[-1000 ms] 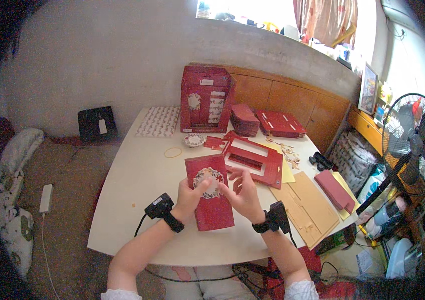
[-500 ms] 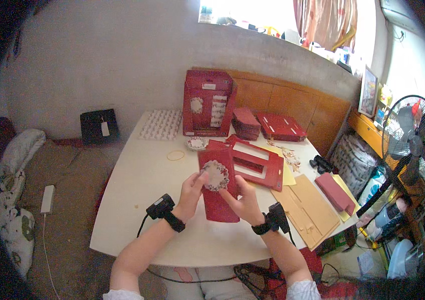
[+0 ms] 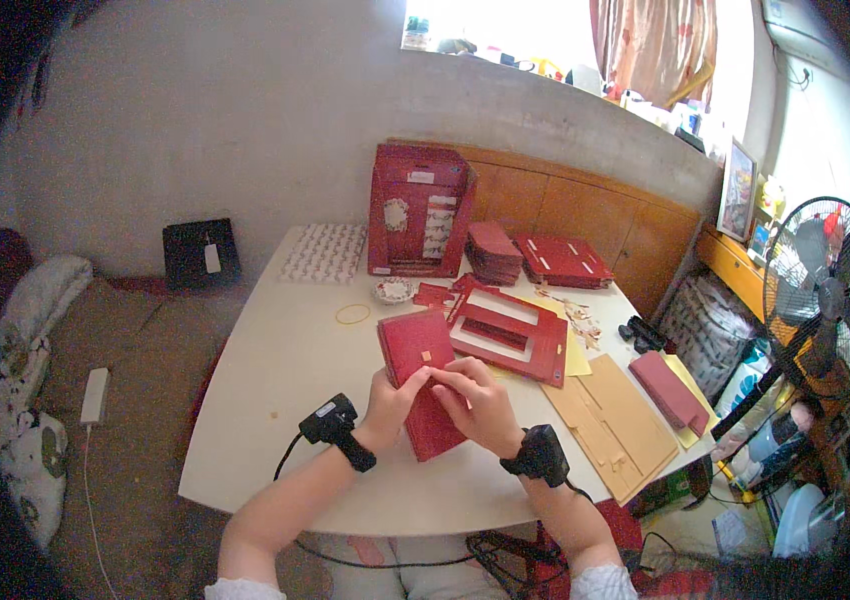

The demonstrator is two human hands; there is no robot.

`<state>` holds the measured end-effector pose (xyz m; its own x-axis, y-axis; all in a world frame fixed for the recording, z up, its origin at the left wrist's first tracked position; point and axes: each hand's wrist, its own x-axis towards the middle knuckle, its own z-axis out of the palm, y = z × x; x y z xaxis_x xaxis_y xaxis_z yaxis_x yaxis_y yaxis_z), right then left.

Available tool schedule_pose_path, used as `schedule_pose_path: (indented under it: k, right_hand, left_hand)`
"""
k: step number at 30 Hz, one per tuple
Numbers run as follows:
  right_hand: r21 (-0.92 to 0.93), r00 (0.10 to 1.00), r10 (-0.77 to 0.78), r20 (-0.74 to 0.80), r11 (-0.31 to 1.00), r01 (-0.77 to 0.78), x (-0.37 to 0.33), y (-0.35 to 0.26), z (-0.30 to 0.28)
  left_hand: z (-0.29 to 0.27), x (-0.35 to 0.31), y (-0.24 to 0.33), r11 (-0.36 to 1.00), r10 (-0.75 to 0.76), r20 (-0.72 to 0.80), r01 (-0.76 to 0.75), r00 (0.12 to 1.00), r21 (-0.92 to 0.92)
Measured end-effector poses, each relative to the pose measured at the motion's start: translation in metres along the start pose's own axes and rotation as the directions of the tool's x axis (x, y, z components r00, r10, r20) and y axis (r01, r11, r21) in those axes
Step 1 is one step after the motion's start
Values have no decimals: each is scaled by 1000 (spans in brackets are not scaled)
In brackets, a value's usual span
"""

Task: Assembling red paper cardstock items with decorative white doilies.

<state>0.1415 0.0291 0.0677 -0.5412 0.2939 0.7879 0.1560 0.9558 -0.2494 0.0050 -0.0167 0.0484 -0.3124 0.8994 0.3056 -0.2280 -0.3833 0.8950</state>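
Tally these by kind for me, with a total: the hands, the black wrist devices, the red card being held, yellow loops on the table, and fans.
Hands: 2 (left hand, right hand)
Black wrist devices: 2
Held red card: 1
Yellow loop: 1
Fan: 1
Total: 7

At the right of the frame stands a black fan (image 3: 830,275), with a framed picture (image 3: 738,192) to its upper left and a rounded light-blue object (image 3: 798,520) at lower right. A pinkish curtain (image 3: 650,50) hangs by the bright window (image 3: 505,20) at the top. On the left lie a pale patterned blanket (image 3: 13,370), a white oblong block (image 3: 95,397) with a cord, and a black flat item (image 3: 190,255) bearing a white tag (image 3: 212,258).
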Motion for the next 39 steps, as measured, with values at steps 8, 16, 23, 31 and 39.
schedule_pose_path:
  k: [8,16,23,31,39]
  right_hand:
    - [-127,999,-1,-37,992,-4,-3,12,1]
    - [-235,999,-35,19,971,38,-4,13,0]
    - [-282,995,-91,38,954,98,-5,14,1]
    - [-223,999,-51,13,973,52,-3,13,1]
    - [-281,995,-77,62,955,92,-7,16,1]
  left_hand:
    - [-2,1,-19,990,-63,92,51,994,129]
    - [-5,0,-19,951,-23,82,-4,996,309]
    - [-3,-2,-15,916,65,80,-91,995,390]
    - [-3,-1,-15,913,76,80,-101,994,395]
    - [-1,-2,-12,905,88,75,-111,993,409]
